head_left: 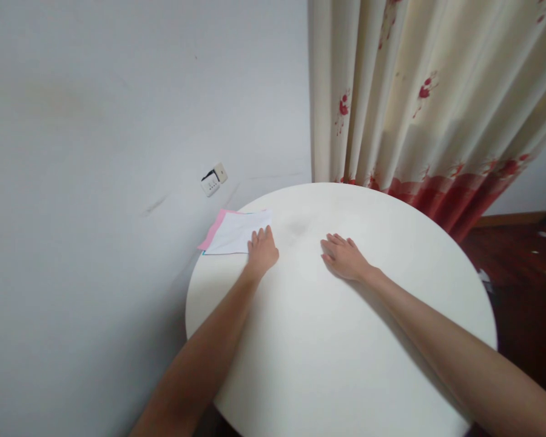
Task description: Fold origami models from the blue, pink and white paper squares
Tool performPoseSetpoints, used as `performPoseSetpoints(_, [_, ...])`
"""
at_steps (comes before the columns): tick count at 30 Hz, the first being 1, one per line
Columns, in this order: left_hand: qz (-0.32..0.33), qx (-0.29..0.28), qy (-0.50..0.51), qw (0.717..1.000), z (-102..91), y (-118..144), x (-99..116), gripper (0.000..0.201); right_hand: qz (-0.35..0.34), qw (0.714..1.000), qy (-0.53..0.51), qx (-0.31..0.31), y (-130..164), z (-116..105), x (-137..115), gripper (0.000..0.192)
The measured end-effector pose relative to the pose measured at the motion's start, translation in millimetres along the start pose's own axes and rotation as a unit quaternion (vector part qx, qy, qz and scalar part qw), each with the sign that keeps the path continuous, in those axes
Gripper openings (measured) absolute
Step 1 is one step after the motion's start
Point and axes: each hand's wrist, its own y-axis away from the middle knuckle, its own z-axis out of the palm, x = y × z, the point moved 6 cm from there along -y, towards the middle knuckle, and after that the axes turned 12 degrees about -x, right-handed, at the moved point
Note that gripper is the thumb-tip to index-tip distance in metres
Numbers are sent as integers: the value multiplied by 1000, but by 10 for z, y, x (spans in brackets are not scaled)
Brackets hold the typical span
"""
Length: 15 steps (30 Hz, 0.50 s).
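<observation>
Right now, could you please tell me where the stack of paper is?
The stack of paper lies at the table's far left edge near the wall, under the left hand's fingertips.

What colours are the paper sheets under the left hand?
White on top, pink and blue edges beneath: paper sheets, head view.

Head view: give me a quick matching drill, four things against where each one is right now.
Things:
1. left hand
2. right hand
3. wall socket
4. curtain

Places:
A. hanging behind the table's far edge
B. flat on bare tabletop
C. fingertips on the paper stack
D. on the wall left of the table

Pairs: 1-C, 2-B, 3-D, 4-A
</observation>
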Motion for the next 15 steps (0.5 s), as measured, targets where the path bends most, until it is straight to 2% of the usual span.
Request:
performPoseSetpoints(5, [6, -10, -48, 999, -28, 30, -51, 76, 0, 1000, 1, -2, -2, 5, -9, 49])
performPoseSetpoints(11, [14, -65, -70, 995, -94, 51, -214, 85, -2, 1000, -2, -1, -8, 26, 3, 49])
performPoseSetpoints(13, [18, -57, -54, 997, -117, 33, -269, 81, -4, 1000, 0, 5, -5, 23, -1, 49])
performPoseSetpoints(15, [26, -33, -28, 999, -137, 4, -297, 68, -5, 1000, 1, 8, -2, 16, -7, 49])
